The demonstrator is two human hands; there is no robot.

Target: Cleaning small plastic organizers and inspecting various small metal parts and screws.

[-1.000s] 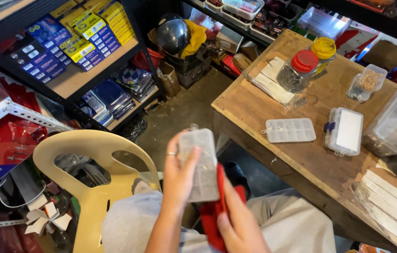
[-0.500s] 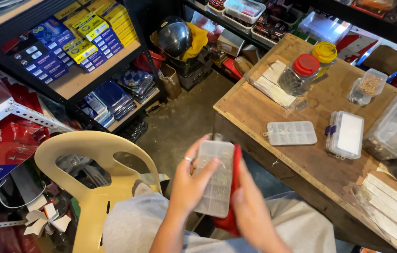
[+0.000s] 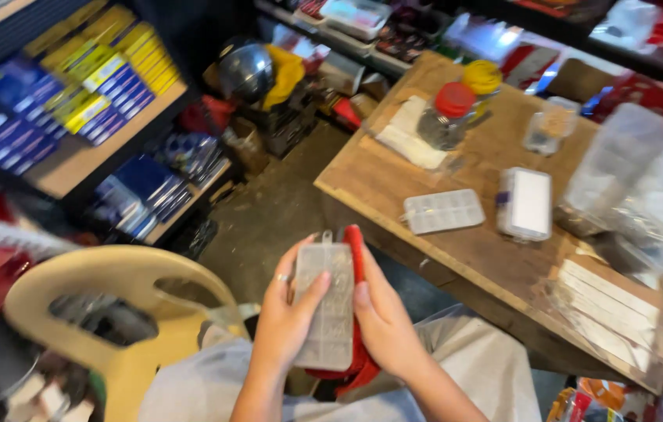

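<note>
Left hand point(image 3: 284, 316): wraps the left edge of a clear compartment box point(image 3: 325, 306), thumb lying across its lid; a ring shows on one finger.
Right hand point(image 3: 385, 324): closed on the right edge of the same box, thumb tip on the lid.
Clear compartment box: long, translucent, held upright over the lap, between both hands, near the table's front edge.
Red object point(image 3: 356, 258): behind the box, showing above and below it; pressed against the box by the right hand. Kind cannot be told.
Wooden table point(image 3: 496, 258): bare planks, worn, to the right of the hands.
On the table: a second clear organiser box point(image 3: 444, 211) lying flat; just beside it a white lidded box point(image 3: 526, 203); farther back a jar with a red lid point(image 3: 447, 116) and one with a yellow lid point(image 3: 482, 78); clear plastic bags point(image 3: 636, 180) at the right.
Chair point(image 3: 112, 305): cream plastic, to the left of the lap.
Shelves point(image 3: 73, 117): left wall, stacked with blue and yellow packets.
Floor point(image 3: 269, 219): grey concrete, dirty, between shelves and table.
Helmet point(image 3: 245, 72): dark, glossy, among clutter at the back.
</note>
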